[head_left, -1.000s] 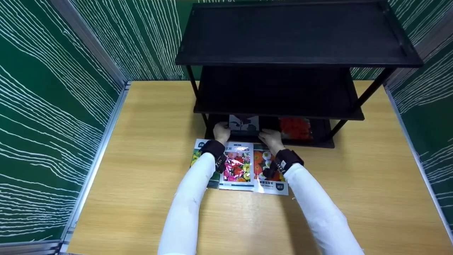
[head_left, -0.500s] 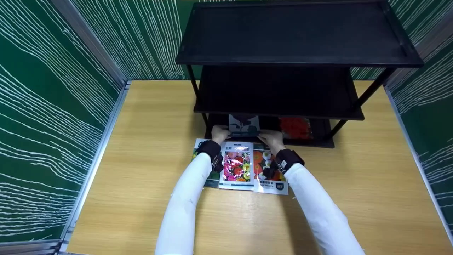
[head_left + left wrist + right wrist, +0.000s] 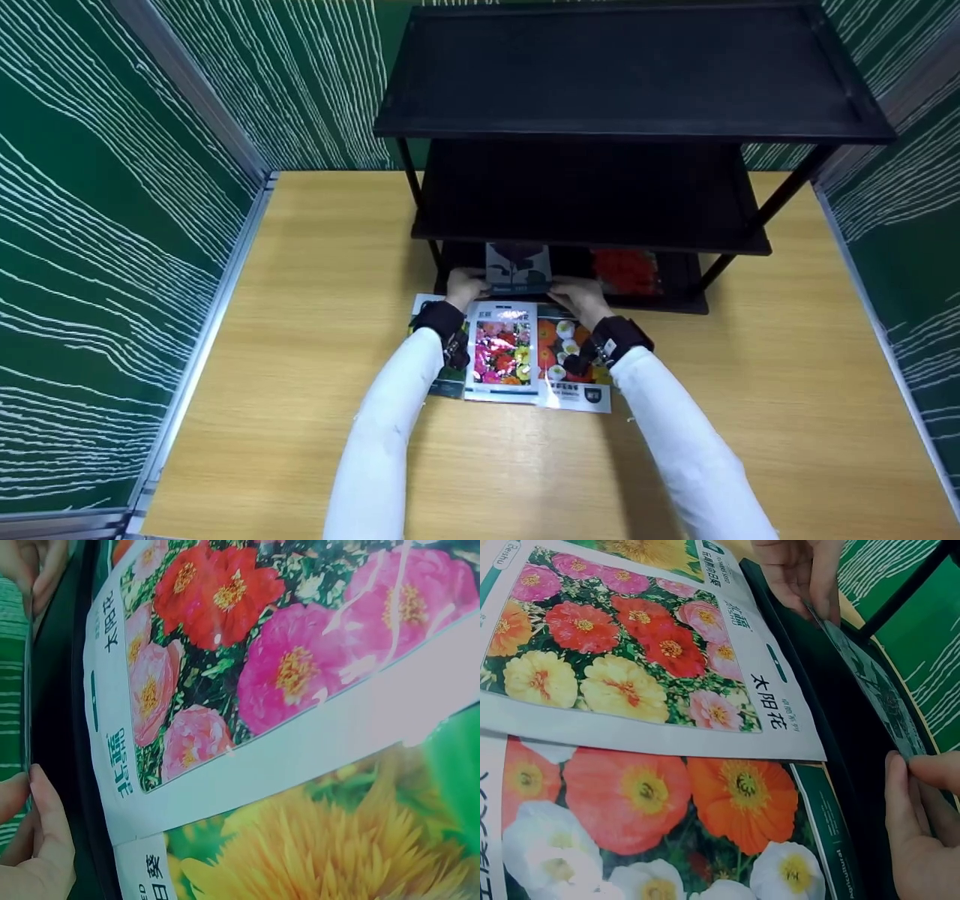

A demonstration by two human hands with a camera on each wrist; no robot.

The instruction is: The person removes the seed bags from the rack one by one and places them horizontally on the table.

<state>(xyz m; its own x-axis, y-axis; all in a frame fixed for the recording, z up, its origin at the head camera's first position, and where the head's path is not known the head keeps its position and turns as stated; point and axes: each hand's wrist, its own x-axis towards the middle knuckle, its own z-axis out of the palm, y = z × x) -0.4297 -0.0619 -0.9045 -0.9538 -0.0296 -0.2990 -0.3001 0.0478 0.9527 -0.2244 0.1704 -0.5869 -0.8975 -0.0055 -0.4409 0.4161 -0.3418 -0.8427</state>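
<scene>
A seed packet (image 3: 517,268) with a dark flower on a pale ground is at the front of the black rack's bottom shelf. My left hand (image 3: 466,285) pinches its left side between thumb and fingers, and my right hand (image 3: 576,294) pinches the right side. In the right wrist view the packet (image 3: 877,686) stretches between both hands, tilted above the shelf. Just in front, on the table, lie three flower seed packets: one with mixed blooms (image 3: 504,352), one with orange and white poppies (image 3: 559,349), and a yellow-flowered one (image 3: 300,847), partly covered by my left wrist.
A packet with red flowers (image 3: 626,271) lies on the bottom shelf to the right. The middle shelf (image 3: 585,195) overhangs it, and the top shelf (image 3: 630,71) stands higher. A thin post (image 3: 787,191) rises on the right. Green, white-streaked walls (image 3: 112,262) enclose the wooden table (image 3: 300,375).
My left hand has shifted slightly left to the packet's edge. The packet's near edge has come a little towards me, and its lower band shows more clearly. My right wrist has turned slightly outward.
</scene>
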